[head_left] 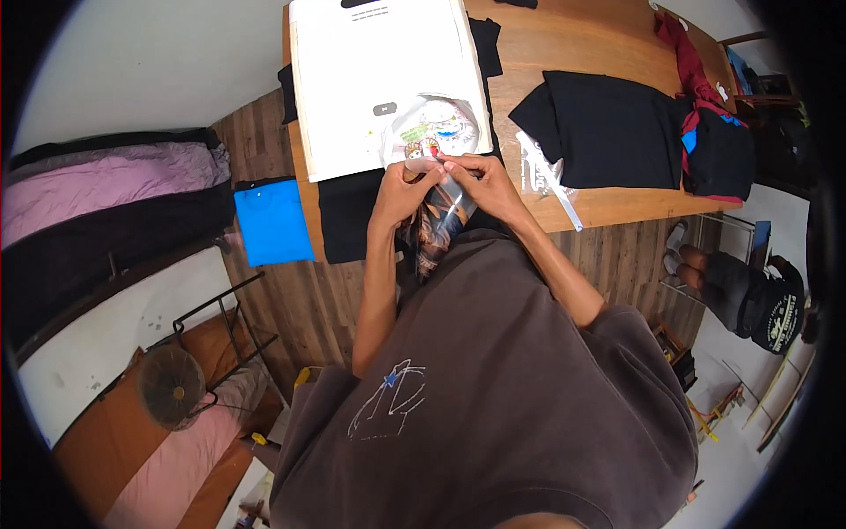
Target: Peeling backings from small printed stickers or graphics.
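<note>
Between my two hands is a clear plastic film with small coloured prints; its upper part (445,123) curls over the white board and its lower part, with a dark brown picture, hangs toward my shirt. My left hand (404,192) pinches the film's edge between thumb and fingers. Close beside it, my right hand (489,187) pinches the same film, the fingertips of both hands almost meeting. Under the film lies a large white board (344,88) with a dark slot at its far end. Black cloth (345,216) shows beneath the board and drapes over the table's near edge.
On the wooden table (608,35), a folded black garment (617,128) lies to the right, a white ruler-like strip (560,194) beside it. Black and red cloth (718,154) sits further right. Blue cloth (273,220) hangs at left. A round fan (172,388) stands lower left; another person (731,273) is at right.
</note>
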The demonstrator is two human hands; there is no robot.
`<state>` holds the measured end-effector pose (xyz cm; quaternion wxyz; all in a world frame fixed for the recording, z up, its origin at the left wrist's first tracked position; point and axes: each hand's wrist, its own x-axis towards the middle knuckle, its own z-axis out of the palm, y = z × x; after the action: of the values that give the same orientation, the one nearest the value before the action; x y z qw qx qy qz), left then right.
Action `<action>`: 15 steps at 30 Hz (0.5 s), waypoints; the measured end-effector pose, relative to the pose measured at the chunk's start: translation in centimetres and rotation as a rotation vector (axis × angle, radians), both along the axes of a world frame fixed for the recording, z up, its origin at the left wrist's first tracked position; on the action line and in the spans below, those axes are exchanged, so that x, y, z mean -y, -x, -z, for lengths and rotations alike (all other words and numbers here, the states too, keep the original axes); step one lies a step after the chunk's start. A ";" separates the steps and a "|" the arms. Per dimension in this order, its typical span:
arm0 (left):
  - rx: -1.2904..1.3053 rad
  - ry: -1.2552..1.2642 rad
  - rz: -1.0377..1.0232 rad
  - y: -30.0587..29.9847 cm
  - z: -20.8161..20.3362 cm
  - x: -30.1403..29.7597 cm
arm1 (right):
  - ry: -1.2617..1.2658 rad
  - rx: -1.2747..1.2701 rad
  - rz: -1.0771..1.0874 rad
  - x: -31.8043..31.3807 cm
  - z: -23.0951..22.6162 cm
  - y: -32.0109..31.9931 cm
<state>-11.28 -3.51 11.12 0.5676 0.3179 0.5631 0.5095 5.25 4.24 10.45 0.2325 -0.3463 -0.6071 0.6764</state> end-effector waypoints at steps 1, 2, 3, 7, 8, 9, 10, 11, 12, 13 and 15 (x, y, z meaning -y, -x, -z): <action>0.011 0.014 -0.003 0.0 0.0 0.0 | 0.002 0.000 0.000 0.1 0.1 0.0; 0.011 0.016 -0.003 0.1 0.1 0.0 | 0.030 -0.001 0.007 0.2 0.2 0.1; 0.007 0.019 0.011 0.1 0.2 0.0 | 0.057 -0.003 0.013 0.3 0.2 0.1; -0.017 0.021 0.055 0.2 0.5 0.1 | 0.045 0.027 0.020 0.5 -0.1 0.3; -0.014 0.024 0.055 0.2 0.6 0.2 | 0.061 0.042 0.022 0.5 -0.3 0.4; -0.011 0.024 0.052 0.1 0.5 0.2 | 0.076 0.056 0.024 0.5 -0.4 0.3; -0.008 0.025 0.049 0.0 0.5 0.2 | 0.078 0.056 0.025 0.5 0.0 0.3; -0.006 0.026 0.050 -0.1 0.6 0.2 | 0.131 0.079 0.045 0.5 0.8 0.2; -0.030 0.070 0.052 -0.2 0.6 0.2 | 0.183 0.102 0.061 0.4 0.9 0.2; -0.053 0.113 0.054 -0.3 0.7 0.3 | 0.184 0.104 0.059 0.1 0.9 0.0; -0.038 0.106 0.029 -0.6 0.8 0.5 | 0.311 0.156 0.086 -0.4 0.4 -0.4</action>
<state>-10.64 -4.00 10.35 0.5801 0.3052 0.5954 0.4646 5.65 4.69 10.06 0.1569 -0.4552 -0.4961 0.7225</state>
